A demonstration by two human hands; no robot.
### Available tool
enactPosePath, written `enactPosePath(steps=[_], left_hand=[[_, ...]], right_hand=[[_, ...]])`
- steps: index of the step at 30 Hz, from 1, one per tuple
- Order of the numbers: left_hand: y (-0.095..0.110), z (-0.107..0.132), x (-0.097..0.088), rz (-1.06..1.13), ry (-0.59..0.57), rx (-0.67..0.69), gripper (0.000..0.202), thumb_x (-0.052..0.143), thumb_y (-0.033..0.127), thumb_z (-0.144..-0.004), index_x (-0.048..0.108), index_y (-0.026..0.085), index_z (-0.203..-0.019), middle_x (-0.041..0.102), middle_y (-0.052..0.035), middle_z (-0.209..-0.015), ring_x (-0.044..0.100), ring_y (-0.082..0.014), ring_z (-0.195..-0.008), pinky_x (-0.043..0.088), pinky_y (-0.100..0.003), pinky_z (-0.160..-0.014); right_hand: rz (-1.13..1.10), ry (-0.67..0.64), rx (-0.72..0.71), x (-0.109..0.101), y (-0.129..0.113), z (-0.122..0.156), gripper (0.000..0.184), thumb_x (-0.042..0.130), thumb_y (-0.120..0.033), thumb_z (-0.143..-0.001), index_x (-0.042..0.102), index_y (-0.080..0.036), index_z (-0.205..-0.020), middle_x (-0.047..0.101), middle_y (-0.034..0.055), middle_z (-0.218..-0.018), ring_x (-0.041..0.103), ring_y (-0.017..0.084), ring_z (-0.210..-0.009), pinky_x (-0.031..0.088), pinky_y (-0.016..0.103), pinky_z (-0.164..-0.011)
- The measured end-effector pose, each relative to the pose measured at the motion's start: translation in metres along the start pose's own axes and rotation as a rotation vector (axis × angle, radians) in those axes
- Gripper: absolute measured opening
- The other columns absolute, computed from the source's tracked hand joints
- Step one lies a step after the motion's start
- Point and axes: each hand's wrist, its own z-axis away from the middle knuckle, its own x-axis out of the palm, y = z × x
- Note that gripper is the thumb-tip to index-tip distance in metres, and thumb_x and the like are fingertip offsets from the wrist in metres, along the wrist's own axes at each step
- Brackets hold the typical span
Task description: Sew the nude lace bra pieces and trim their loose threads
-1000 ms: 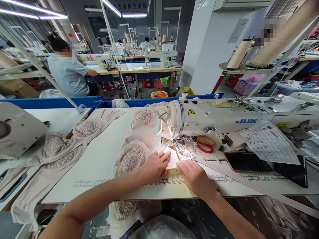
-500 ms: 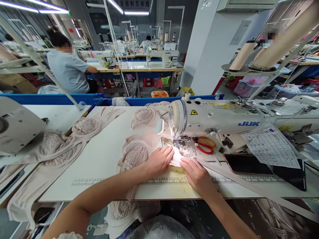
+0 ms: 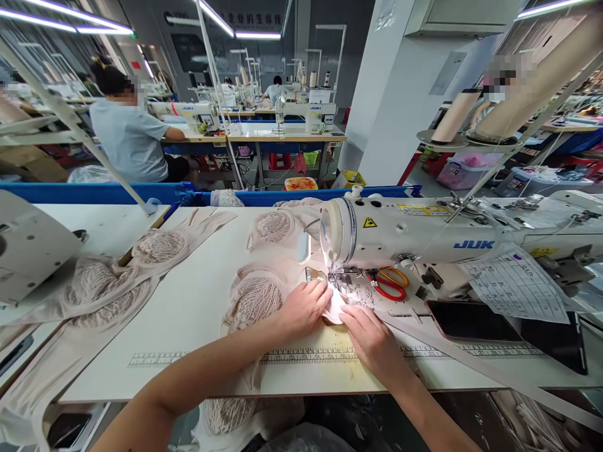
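Head view: your left hand (image 3: 304, 307) and right hand (image 3: 371, 339) are pressing pale fabric (image 3: 335, 307) at the JUKI sewing machine (image 3: 384, 232), grips impossible to tell, stitching apparently progressing but unfinished.

The left hand (image 3: 304, 309) has slim, bare fingers (image 3: 319, 294) with rounded tips, their nails too small to make out. Behind those fingers, a narrow bare wrist (image 3: 277, 324) joins a smooth, rounded, uncovered left forearm (image 3: 219, 359). Behind the right hand's (image 3: 371, 339) similarly slim fingers, the right forearm (image 3: 429, 411) is bare too.
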Motion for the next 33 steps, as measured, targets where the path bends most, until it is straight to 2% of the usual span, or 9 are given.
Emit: enactPosePath(steps=[5,14,21,25,29,31,33], left_hand=[[-0.004,-0.002,0.006,0.011,0.048,-0.002,0.037,0.049,0.017,-0.089,0.051,0.011,-0.125,0.059,-0.0185,-0.125,0.057,-0.0293,-0.114,0.049,-0.04,-0.09],[-0.01,-0.003,0.013,0.017,0.098,0.021,0.045,0.046,0.019,-0.088,0.051,0.009,-0.132,0.059,-0.0217,-0.13,0.055,-0.0335,-0.118,0.051,-0.045,-0.087],[-0.006,-0.005,0.005,0.04,0.053,-0.019,0.043,0.048,0.017,-0.085,0.055,0.008,-0.126,0.06,-0.0216,-0.13,0.054,-0.0345,-0.12,0.051,-0.046,-0.089],[-0.014,-0.006,0.003,0.042,0.022,-0.008,0.05,0.054,0.016,-0.079,0.053,0.005,-0.128,0.058,-0.0219,-0.134,0.053,-0.0353,-0.123,0.049,-0.048,-0.095],[-0.026,-0.005,-0.005,0.07,0.04,0.076,0.051,0.06,0.015,-0.074,0.055,0.008,-0.124,0.059,-0.0194,-0.133,0.053,-0.0339,-0.122,0.046,-0.047,-0.099],[-0.028,-0.003,-0.01,0.099,0.06,0.155,0.041,0.061,0.018,-0.079,0.057,0.012,-0.119,0.063,-0.0153,-0.126,0.056,-0.0302,-0.117,0.047,-0.043,-0.096],[-0.027,-0.001,-0.01,0.103,0.076,0.227,0.024,0.058,0.025,-0.089,0.06,0.015,-0.111,0.067,-0.0118,-0.113,0.06,-0.0261,-0.105,0.048,-0.039,-0.087]], right_hand=[[-0.008,0.007,0.006,0.0,-0.001,-0.004,0.033,0.041,0.002,-0.089,0.063,-0.016,-0.106,0.068,0.0098,-0.107,0.063,0.023,-0.104,0.056,0.038,-0.091],[-0.008,-0.014,0.025,0.0,-0.002,-0.006,0.036,0.039,0.002,-0.087,0.064,-0.016,-0.105,0.068,0.0104,-0.105,0.063,0.023,-0.104,0.057,0.039,-0.089],[-0.004,-0.032,0.024,-0.002,-0.003,-0.008,0.035,0.04,0.002,-0.088,0.065,-0.017,-0.104,0.068,0.0102,-0.105,0.063,0.023,-0.102,0.056,0.038,-0.089],[0.025,-0.057,0.024,0.0,-0.002,-0.011,0.035,0.04,0.001,-0.09,0.066,-0.015,-0.106,0.069,0.0105,-0.103,0.063,0.024,-0.1,0.056,0.037,-0.086],[0.108,-0.043,-0.009,0.005,-0.002,-0.018,0.031,0.043,-0.002,-0.092,0.067,-0.012,-0.109,0.071,0.0106,-0.102,0.063,0.024,-0.095,0.055,0.036,-0.079],[0.163,-0.056,-0.025,0.008,-0.002,-0.022,0.031,0.044,-0.002,-0.092,0.068,-0.013,-0.108,0.071,0.0105,-0.098,0.063,0.023,-0.09,0.053,0.035,-0.075],[0.218,-0.067,-0.03,0.011,-0.002,-0.024,0.03,0.045,-0.002,-0.092,0.069,-0.013,-0.106,0.071,0.0106,-0.096,0.063,0.023,-0.086,0.052,0.035,-0.074]])
